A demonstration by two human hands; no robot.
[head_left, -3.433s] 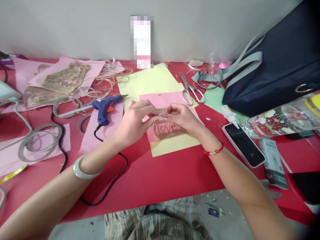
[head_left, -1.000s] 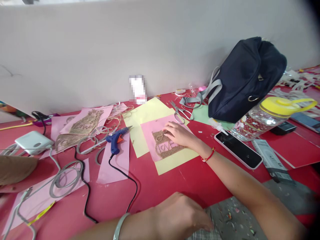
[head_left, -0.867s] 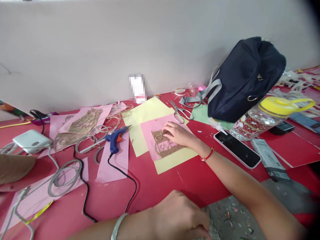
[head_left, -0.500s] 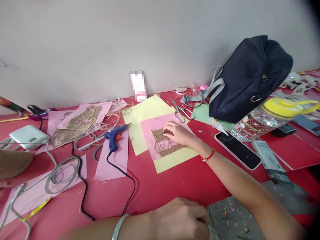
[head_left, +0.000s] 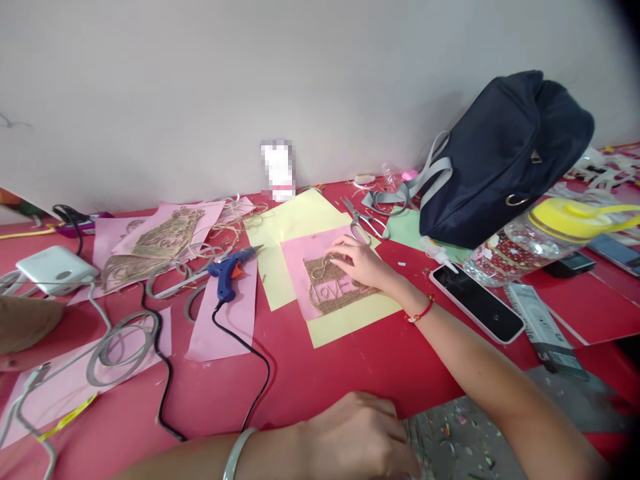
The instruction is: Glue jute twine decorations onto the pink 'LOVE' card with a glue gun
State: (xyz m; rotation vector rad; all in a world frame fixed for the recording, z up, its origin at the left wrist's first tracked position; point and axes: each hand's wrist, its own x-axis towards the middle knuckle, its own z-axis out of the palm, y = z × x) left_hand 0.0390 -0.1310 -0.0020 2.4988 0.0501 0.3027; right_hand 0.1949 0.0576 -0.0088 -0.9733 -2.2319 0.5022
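Red table [head_left: 320, 373], left hand [head_left: 361, 435] perhaps resting

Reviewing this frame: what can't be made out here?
Head view:
Left hand: fingers curl over the table edge, cut by the bottom frame; grip unclear.
Twine piece: right part hidden under the right hand.
White item at the back: blurred out.
Grey box: print too small.
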